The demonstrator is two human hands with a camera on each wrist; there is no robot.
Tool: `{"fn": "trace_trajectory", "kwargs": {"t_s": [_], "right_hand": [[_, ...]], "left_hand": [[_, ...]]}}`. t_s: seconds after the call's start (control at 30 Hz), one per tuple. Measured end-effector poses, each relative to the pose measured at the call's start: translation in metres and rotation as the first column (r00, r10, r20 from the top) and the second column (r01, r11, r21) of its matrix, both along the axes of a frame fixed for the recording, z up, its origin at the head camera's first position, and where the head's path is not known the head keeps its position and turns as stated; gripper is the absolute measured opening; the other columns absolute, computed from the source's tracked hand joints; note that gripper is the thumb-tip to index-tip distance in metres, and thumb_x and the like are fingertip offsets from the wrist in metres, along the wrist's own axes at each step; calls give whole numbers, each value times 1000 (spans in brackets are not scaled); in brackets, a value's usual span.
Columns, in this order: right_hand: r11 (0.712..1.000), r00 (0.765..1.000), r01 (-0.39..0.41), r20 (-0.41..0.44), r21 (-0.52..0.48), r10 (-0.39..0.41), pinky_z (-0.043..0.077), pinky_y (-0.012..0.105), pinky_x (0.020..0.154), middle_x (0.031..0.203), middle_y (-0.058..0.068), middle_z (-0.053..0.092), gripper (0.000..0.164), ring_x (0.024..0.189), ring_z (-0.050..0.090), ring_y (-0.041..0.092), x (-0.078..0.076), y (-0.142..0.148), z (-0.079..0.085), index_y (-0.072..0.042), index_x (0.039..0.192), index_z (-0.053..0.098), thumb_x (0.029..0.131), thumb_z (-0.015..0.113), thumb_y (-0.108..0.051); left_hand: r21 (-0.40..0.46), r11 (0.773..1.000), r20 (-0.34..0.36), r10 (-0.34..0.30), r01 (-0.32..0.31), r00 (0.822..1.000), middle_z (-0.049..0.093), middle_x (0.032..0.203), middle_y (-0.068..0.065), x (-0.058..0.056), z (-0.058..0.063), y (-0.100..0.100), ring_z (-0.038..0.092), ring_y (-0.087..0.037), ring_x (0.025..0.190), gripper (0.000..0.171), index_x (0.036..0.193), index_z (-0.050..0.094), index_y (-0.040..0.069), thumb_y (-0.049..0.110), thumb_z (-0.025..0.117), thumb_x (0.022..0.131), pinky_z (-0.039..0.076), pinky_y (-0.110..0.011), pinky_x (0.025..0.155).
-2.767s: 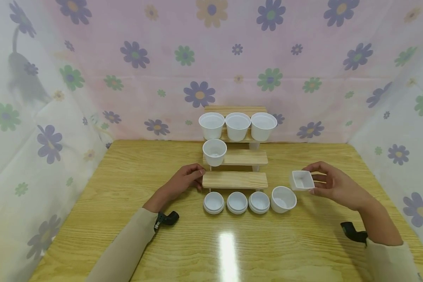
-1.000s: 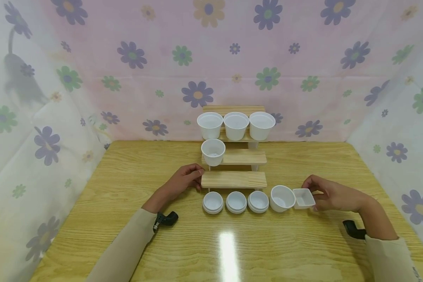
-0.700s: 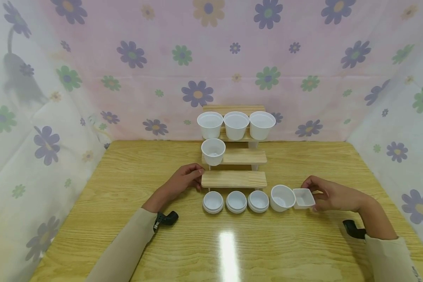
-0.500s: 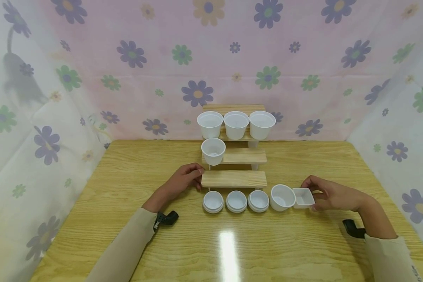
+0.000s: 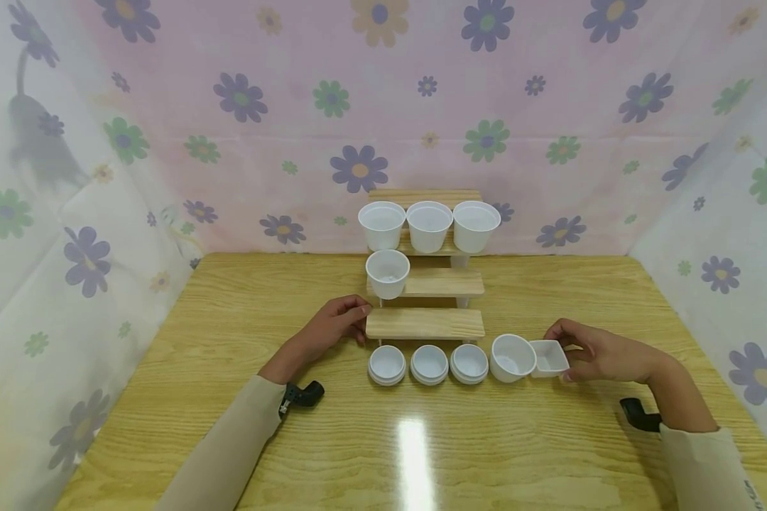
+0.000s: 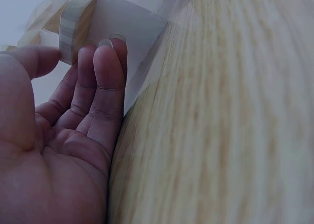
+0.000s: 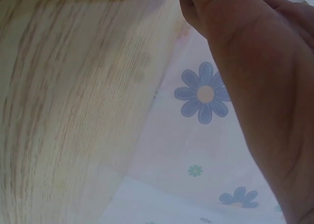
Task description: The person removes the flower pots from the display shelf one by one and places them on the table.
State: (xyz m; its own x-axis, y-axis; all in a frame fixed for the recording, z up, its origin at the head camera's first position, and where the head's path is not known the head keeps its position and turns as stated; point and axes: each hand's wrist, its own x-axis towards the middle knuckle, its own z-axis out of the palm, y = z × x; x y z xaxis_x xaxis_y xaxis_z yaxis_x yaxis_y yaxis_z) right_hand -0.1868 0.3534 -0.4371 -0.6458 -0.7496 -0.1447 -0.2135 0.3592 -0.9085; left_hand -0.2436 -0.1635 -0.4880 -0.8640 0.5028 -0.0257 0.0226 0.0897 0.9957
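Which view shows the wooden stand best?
Head: it shows the wooden stand's stepped planks together, with round cups on the upper ones. Left wrist gets only part, close up: a plank end by the left hand. Right wrist: none I can make out.

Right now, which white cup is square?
The square cup at the front row's right end, held by the right hand; all the others have round rims.
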Motion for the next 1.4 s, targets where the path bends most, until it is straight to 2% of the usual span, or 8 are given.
{"fn": "trace_trajectory", "kwargs": {"t_s": [0.43, 0.97, 1.13, 1.23, 1.4], "right_hand": [[1000, 1000, 15, 17, 6, -15, 63, 36, 86, 131, 30, 50, 46, 121, 65, 23, 0, 1, 0, 6, 135, 42, 99, 71, 2], [999, 999, 32, 33, 11, -32, 63, 36, 87, 132, 31, 50, 47, 123, 64, 20, 1, 1, 3, 8, 135, 41, 99, 71, 2], [997, 997, 62, 31, 40, -64, 63, 36, 89, 137, 31, 49, 50, 127, 62, 18, 2, 1, 6, 5, 138, 42, 99, 73, -1], [995, 996, 88, 2, 54, -88, 61, 34, 93, 139, 29, 49, 50, 128, 61, 15, 3, 3, 9, 5, 139, 42, 100, 73, -3], [985, 980, 161, -126, 53, -154, 58, 25, 96, 132, 25, 53, 45, 121, 62, 14, 5, 3, 15, 8, 138, 45, 103, 70, -5]], "left_hand": [[2, 1000, -19, -13, 13, 1000, 66, 92, -10, -1, -2, -1, 68, -21, 78, 27, 118, 64, -2, 21, 52, 114, 62, -34, 73], [-17, 1000, -16, 3, -3, 1000, 63, 91, -12, 0, 0, 0, 68, -22, 77, 26, 115, 64, -1, 22, 53, 114, 63, -35, 74], [-19, 1000, -17, 0, 0, 1000, 63, 91, -12, -1, -1, 0, 68, -22, 77, 27, 116, 64, -2, 22, 53, 114, 63, -36, 74], [-19, 1000, -16, 1, -1, 1000, 63, 91, -12, -1, -1, 0, 68, -22, 77, 27, 117, 64, -1, 22, 52, 114, 63, -35, 74], [-13, 1000, -19, -5, 5, 1000, 63, 90, -12, -1, 0, -1, 68, -23, 77, 27, 118, 64, -3, 22, 52, 114, 63, -36, 73]]}}
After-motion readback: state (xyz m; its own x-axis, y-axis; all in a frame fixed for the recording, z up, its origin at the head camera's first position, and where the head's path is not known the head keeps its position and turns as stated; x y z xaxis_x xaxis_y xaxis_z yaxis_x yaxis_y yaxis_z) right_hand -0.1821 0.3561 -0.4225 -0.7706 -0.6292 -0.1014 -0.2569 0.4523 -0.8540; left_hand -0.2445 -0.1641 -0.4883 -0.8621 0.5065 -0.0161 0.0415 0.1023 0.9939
